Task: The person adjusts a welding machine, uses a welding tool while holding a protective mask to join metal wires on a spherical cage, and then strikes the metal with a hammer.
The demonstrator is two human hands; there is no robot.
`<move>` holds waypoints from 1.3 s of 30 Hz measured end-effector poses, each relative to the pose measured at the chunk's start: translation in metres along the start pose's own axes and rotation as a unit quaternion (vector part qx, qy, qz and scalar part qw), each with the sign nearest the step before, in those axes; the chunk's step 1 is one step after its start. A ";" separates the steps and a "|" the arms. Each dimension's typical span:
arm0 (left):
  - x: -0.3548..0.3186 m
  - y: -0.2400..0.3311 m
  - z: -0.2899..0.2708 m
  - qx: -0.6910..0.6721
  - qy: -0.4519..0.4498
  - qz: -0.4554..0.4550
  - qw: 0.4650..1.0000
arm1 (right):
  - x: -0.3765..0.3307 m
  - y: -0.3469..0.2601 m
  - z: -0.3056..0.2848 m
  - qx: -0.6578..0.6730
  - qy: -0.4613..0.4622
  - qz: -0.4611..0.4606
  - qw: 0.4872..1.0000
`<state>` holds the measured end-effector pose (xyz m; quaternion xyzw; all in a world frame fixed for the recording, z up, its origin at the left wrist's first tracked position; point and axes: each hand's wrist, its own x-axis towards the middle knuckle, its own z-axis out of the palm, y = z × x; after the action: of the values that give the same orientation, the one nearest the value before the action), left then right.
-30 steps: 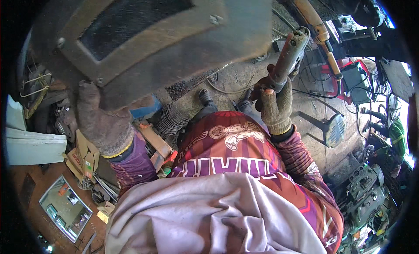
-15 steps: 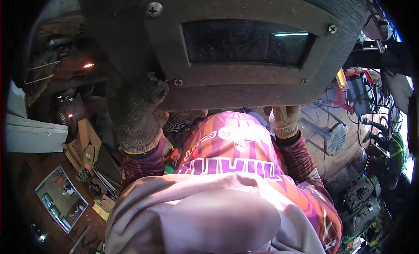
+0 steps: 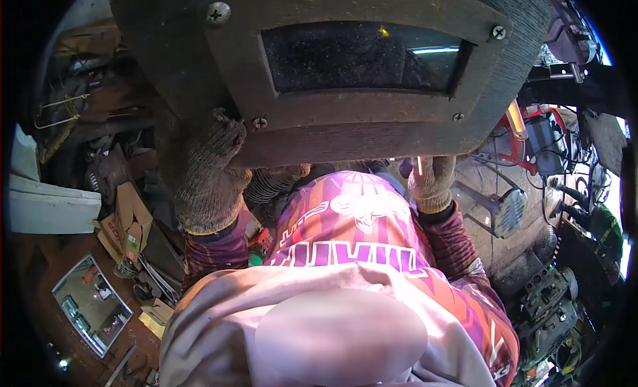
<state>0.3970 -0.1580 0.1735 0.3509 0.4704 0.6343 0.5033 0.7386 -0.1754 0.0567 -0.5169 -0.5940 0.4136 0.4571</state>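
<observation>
A dark welding shield (image 3: 372,137) with a screwed-on frame and a dark glass window (image 3: 332,58) fills the top of the view. My left hand (image 3: 209,174), in a knitted work glove, is closed at the shield's lower left corner, its thumb against the shield. My right hand (image 3: 433,184), gloved too, reaches up under the shield's lower right edge. The shield hides its fingers and whatever they hold. A small yellow glow and a pale streak of light show in the window glass.
To the left are a torn cardboard box (image 3: 129,221), a white panel (image 3: 53,204) and a framed mirror (image 3: 93,305). On the right stand a metal pedal-like plate (image 3: 510,213), a red-framed machine (image 3: 548,144) and a greasy engine block (image 3: 548,307). A person stands at the far right.
The shield has shifted slightly left and up, my left hand with it. The bright orange sparks on the left are gone, and a thin bright streak shows by my right hand.
</observation>
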 end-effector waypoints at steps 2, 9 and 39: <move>0.001 0.001 0.002 0.132 -0.022 0.081 0.988 | 0.007 -0.013 0.002 0.116 -0.011 0.047 0.992; 0.012 0.018 0.012 0.243 -0.092 0.212 0.942 | -0.004 0.003 0.014 0.160 0.100 0.123 0.974; 0.024 0.048 -0.005 -0.031 -0.067 0.024 0.997 | 0.013 -0.025 0.020 0.261 0.030 0.121 0.957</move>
<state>0.3718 -0.1379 0.2168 0.3879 0.4070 0.6358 0.5289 0.7129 -0.1665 0.0774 -0.4598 -0.3847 0.5906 0.5402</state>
